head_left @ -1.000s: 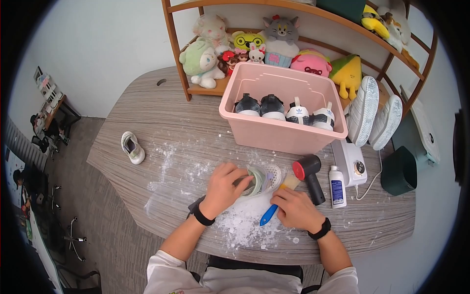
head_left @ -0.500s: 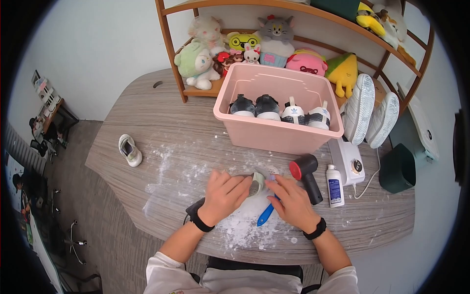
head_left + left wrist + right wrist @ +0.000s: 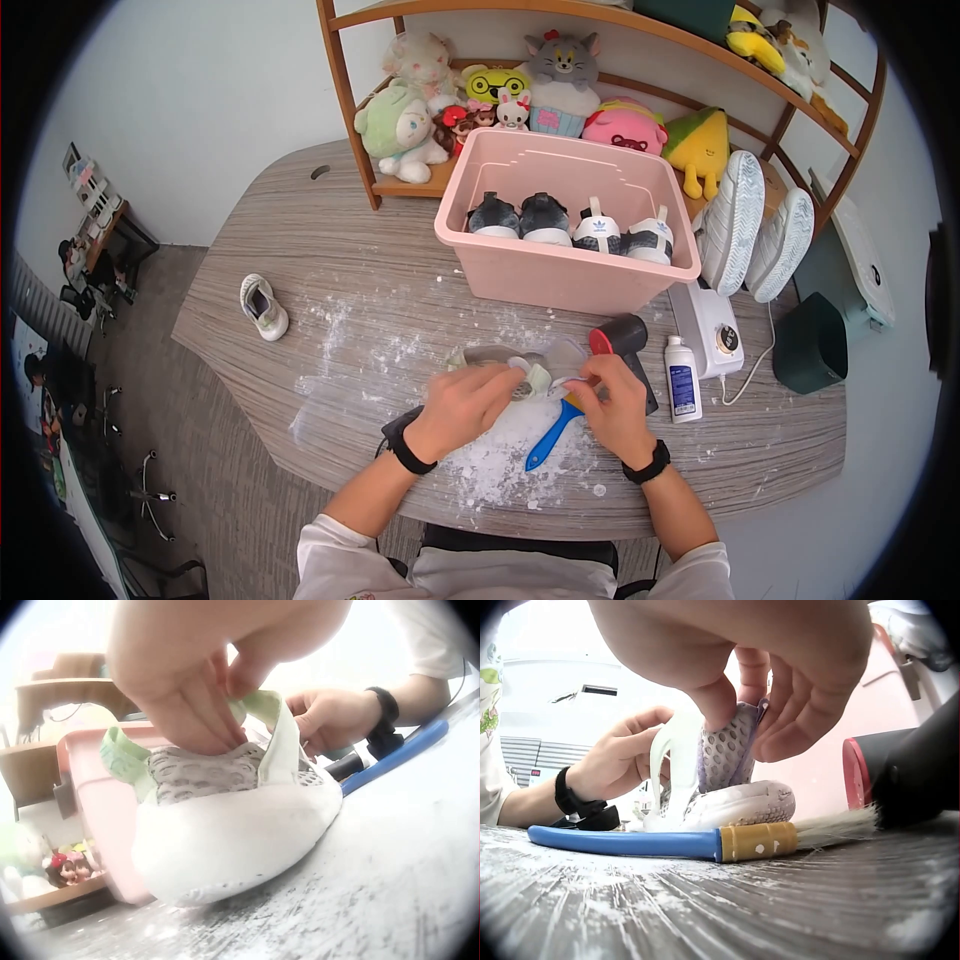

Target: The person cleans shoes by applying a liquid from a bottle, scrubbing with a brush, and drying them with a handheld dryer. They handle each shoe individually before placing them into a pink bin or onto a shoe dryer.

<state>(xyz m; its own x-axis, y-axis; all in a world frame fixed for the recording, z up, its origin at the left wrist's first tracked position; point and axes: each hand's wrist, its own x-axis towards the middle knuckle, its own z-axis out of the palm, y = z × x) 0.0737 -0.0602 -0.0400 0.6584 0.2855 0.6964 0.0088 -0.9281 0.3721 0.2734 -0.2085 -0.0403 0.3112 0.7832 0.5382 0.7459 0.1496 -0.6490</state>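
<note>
Holding shoe (image 3: 232, 844) with left hand (image 3: 460, 402), right hand (image 3: 613, 405) pinching mesh flap (image 3: 724, 754); for doing this well, probably needing gentle pinch, shoe resting steady on counter (image 3: 290, 225).

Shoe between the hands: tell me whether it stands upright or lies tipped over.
Upright. In the left wrist view the shoe rests base-down on the table, its opening facing up beneath the left hand.
</note>
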